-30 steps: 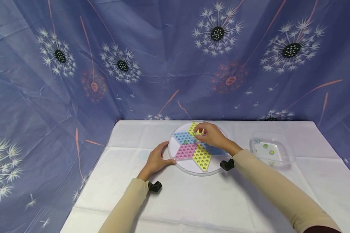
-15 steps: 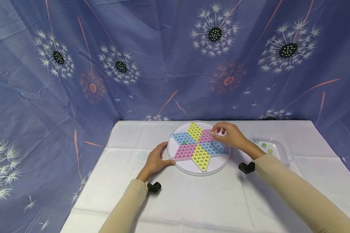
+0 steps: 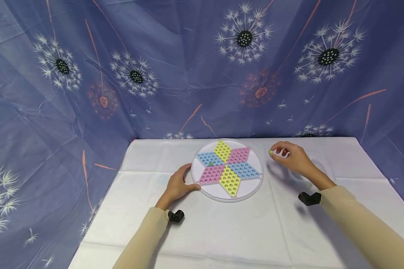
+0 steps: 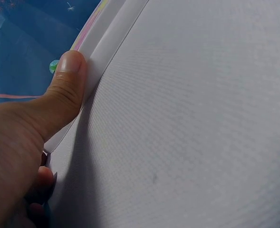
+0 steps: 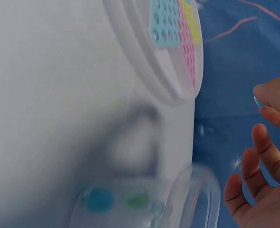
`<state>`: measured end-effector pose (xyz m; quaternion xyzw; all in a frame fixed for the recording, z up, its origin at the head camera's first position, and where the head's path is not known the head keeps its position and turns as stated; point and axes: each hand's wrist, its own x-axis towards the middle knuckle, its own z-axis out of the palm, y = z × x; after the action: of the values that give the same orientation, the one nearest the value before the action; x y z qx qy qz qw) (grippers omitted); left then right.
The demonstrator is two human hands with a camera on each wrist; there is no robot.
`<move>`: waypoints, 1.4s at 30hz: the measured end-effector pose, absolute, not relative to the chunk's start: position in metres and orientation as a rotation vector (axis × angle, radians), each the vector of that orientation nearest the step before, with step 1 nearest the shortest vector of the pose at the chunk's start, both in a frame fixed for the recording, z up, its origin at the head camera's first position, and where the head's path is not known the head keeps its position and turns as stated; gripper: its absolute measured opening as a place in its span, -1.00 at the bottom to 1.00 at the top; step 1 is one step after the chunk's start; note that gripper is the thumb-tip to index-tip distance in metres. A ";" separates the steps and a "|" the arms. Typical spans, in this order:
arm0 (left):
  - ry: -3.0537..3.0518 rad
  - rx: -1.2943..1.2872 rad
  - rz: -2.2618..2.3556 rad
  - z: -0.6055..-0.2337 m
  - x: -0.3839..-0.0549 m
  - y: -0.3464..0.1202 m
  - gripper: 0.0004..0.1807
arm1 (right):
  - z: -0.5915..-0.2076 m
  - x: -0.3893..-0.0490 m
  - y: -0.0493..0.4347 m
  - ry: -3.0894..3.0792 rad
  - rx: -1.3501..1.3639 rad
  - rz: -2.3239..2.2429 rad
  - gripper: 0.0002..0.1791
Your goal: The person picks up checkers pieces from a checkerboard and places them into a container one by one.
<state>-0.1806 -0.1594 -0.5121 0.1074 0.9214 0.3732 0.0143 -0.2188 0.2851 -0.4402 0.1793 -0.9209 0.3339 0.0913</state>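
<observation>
A round white Chinese checkers board [image 3: 215,190] with a yellow, pink and blue star lies flat on the table. My left hand [image 3: 177,184] grips its left rim; in the left wrist view the thumb [image 4: 68,78] presses on the rim. One green marble [image 3: 211,163] sits in the left blue section. Right of the board, above the table, my right hand [image 3: 294,158] pinches a yellow-green marble [image 3: 271,152] between thumb and index finger, the other fingers loosely bent. In the right wrist view only a sliver of that marble [image 5: 259,101] shows between the fingertips.
A clear plastic container [image 3: 320,160] stands behind and beneath the right forearm, partly hidden by it. Blue [image 5: 100,199] and green marbles [image 5: 138,200] lie inside, blurred. White cloth [image 3: 229,231] covers the table, and a blue dandelion-print curtain [image 3: 188,74] hangs behind it.
My right hand has moved right, from above the board's yellow and pink points to beside the container, still pinching the marble. My left hand stays on the rim.
</observation>
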 end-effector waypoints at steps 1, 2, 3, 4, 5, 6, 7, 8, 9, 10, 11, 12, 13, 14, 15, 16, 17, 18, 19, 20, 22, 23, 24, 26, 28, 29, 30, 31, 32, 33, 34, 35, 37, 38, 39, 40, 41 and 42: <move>2.867 0.332 1.158 -0.512 -0.181 -0.160 0.09 | -0.440 -0.217 0.289 -2.738 0.520 0.987 -0.83; 2.867 0.333 1.158 -0.512 -0.181 -0.160 0.09 | -0.440 -0.216 0.293 -2.738 0.507 0.982 -0.83; 2.869 0.335 1.156 -0.512 -0.181 -0.160 0.09 | -0.440 -0.214 0.297 -2.738 0.495 0.980 -0.83; 2.870 0.337 1.159 -0.512 -0.181 -0.160 0.10 | -0.440 -0.213 0.301 -2.736 0.485 0.984 -0.83; 2.869 0.339 1.159 -0.512 -0.182 -0.160 0.10 | -0.440 -0.212 0.305 -2.736 0.469 0.983 -0.83; 2.867 0.339 1.159 -0.512 -0.182 -0.161 0.10 | -0.440 -0.210 0.309 -2.732 0.457 0.983 -0.82; 2.867 0.344 1.158 -0.512 -0.182 -0.161 0.10 | -0.440 -0.209 0.313 -2.731 0.440 0.984 -0.82; 2.869 0.352 1.162 -0.511 -0.182 -0.161 0.10 | -0.440 -0.208 0.317 -2.732 0.425 0.983 -0.81; 2.868 0.355 1.163 -0.511 -0.183 -0.161 0.10 | -0.440 -0.207 0.321 -2.733 0.412 0.982 -0.81; 2.867 0.353 1.160 -0.511 -0.183 -0.161 0.10 | -0.440 -0.206 0.325 -2.736 0.397 0.982 -0.80; 2.869 0.355 1.157 -0.511 -0.184 -0.161 0.10 | -0.440 -0.205 0.329 -2.741 0.377 0.979 -0.79; 2.871 0.357 1.154 -0.511 -0.184 -0.161 0.10 | -0.441 -0.204 0.332 -2.745 0.356 0.986 -0.78; 2.874 0.355 1.151 -0.511 -0.185 -0.161 0.10 | -0.441 -0.204 0.335 -2.752 0.340 0.983 -0.77; 2.876 0.352 1.152 -0.511 -0.185 -0.161 0.10 | -0.441 -0.203 0.337 -2.757 0.324 0.986 -0.76; 2.876 0.343 1.148 -0.511 -0.185 -0.162 0.10 | -0.442 -0.203 0.340 -2.761 0.314 0.987 -0.75; 2.878 0.340 1.149 -0.511 -0.185 -0.161 0.10 | -0.442 -0.202 0.341 -2.765 0.305 0.990 -0.74; 2.878 0.339 1.152 -0.511 -0.185 -0.161 0.09 | -0.443 -0.202 0.343 -2.769 0.297 0.991 -0.73; 2.878 0.338 1.154 -0.512 -0.185 -0.161 0.09 | -0.443 -0.201 0.344 -2.770 0.293 0.992 -0.73; 2.877 0.338 1.157 -0.512 -0.185 -0.161 0.09 | -0.444 -0.201 0.345 -2.771 0.297 0.989 -0.72; 2.877 0.339 1.160 -0.512 -0.185 -0.161 0.09 | -0.444 -0.201 0.346 -2.770 0.297 0.995 -0.72; 2.875 0.339 1.163 -0.512 -0.185 -0.161 0.09 | -0.445 -0.201 0.348 -2.768 0.304 0.995 -0.72; 2.874 0.338 1.162 -0.513 -0.185 -0.161 0.09 | -0.446 -0.200 0.349 -2.766 0.303 0.995 -0.72; 2.873 0.337 1.161 -0.513 -0.184 -0.161 0.09 | -0.446 -0.200 0.349 -2.765 0.301 0.997 -0.73; 2.872 0.333 1.158 -0.514 -0.184 -0.161 0.09 | -0.447 -0.200 0.350 -2.765 0.296 0.998 -0.73; 2.871 0.330 1.159 -0.514 -0.184 -0.161 0.09 | -0.448 -0.200 0.351 -2.770 0.282 1.001 -0.72; 2.871 0.327 1.158 -0.514 -0.184 -0.161 0.09 | -0.448 -0.199 0.351 -2.772 0.276 1.005 -0.72; 2.871 0.327 1.158 -0.515 -0.184 -0.161 0.09 | -0.449 -0.199 0.352 -2.772 0.270 1.006 -0.72; 2.871 0.325 1.157 -0.515 -0.184 -0.160 0.09 | -0.450 -0.199 0.352 -2.771 0.267 1.007 -0.72; 2.871 0.325 1.160 -0.514 -0.184 -0.160 0.09 | -0.450 -0.198 0.353 -2.771 0.263 1.008 -0.72; 2.871 0.324 1.158 -0.514 -0.184 -0.160 0.09 | -0.451 -0.198 0.353 -2.771 0.258 1.013 -0.73; 2.872 0.322 1.155 -0.514 -0.184 -0.159 0.09 | -0.452 -0.198 0.354 -2.769 0.259 1.015 -0.73; 2.871 0.320 1.157 -0.514 -0.184 -0.159 0.09 | -0.453 -0.197 0.355 -2.767 0.259 1.012 -0.73; 2.870 0.317 1.157 -0.515 -0.183 -0.159 0.09 | -0.455 -0.197 0.356 -2.765 0.257 1.007 -0.74; 2.870 0.318 1.159 -0.515 -0.183 -0.159 0.09 | -0.456 -0.197 0.357 -2.766 0.258 1.005 -0.74; 2.869 0.318 1.160 -0.515 -0.183 -0.159 0.09 | -0.457 -0.198 0.357 -2.768 0.257 1.003 -0.74; 2.868 0.317 1.163 -0.515 -0.183 -0.159 0.09 | -0.458 -0.198 0.358 -2.772 0.260 0.996 -0.73; 2.866 0.317 1.168 -0.515 -0.183 -0.159 0.09 | -0.459 -0.198 0.358 -2.777 0.258 0.990 -0.71; 2.865 0.315 1.169 -0.515 -0.183 -0.159 0.10 | -0.460 -0.198 0.359 -2.784 0.258 0.988 -0.69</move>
<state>-0.1830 -0.1587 -0.5154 0.1014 0.9210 0.3758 0.0157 -0.1981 0.3586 -0.4596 0.0866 -0.9351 0.3321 0.0882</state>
